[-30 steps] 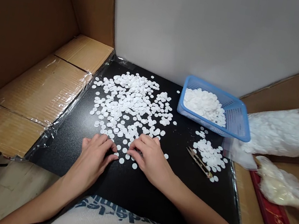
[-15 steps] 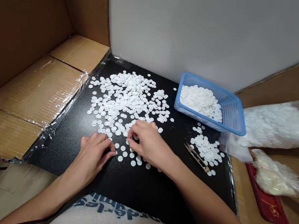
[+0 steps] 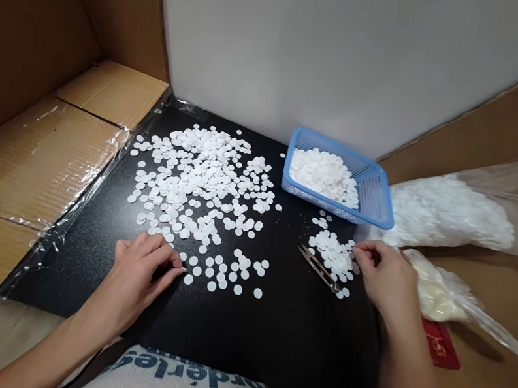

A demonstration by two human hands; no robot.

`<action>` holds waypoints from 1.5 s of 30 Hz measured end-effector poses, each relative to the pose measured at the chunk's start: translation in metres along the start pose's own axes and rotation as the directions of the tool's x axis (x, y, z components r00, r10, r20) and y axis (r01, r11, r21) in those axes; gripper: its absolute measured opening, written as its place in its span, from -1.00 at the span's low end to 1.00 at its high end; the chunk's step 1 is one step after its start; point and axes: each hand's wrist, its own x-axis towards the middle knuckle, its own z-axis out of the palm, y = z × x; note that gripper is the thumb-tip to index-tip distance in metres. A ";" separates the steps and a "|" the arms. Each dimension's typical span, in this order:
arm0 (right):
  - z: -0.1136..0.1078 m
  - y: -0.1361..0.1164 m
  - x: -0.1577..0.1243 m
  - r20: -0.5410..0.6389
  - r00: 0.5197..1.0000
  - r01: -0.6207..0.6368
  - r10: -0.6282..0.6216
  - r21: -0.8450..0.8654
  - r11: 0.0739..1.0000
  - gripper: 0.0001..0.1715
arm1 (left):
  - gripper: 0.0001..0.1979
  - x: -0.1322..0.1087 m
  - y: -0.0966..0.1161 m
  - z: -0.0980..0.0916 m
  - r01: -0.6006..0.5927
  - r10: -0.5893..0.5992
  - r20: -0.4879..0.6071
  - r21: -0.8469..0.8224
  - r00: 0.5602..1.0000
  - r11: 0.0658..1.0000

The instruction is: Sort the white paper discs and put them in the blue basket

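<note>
My left hand [image 3: 142,267] rests low over the black tabletop, thumb and forefinger pinched on a small white disc [image 3: 183,269]. Just right of those fingertips lies a loose group of white discs [image 3: 222,276], mostly apart from one another. Behind it spreads a large heap of similar discs [image 3: 203,171]. At the right, my right hand [image 3: 388,282] is closed in a pinch at the edge of a smaller disc pile [image 3: 333,253]; a white disc shows at its fingertips. Thread snips [image 3: 318,269] lie against this pile's near left side.
A blue plastic basket [image 3: 371,203], partly filled with white discs, stands against the grey wall. Clear bags of white pieces [image 3: 455,210] and cream-coloured material [image 3: 441,294] lie at the right, near a red item [image 3: 442,347]. Taped cardboard [image 3: 38,150] borders the left.
My right hand has moved from the middle discs to the small pile at the right, uncovering the loose group. My left hand stays pinched nearby. The view has shifted slightly right.
</note>
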 end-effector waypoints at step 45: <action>0.055 -0.100 -0.029 0.140 0.670 0.683 -0.729 0.270 0.679 -0.88 | -0.86 0.103 0.025 0.019 -0.337 0.338 0.227 -0.044 0.913 0.940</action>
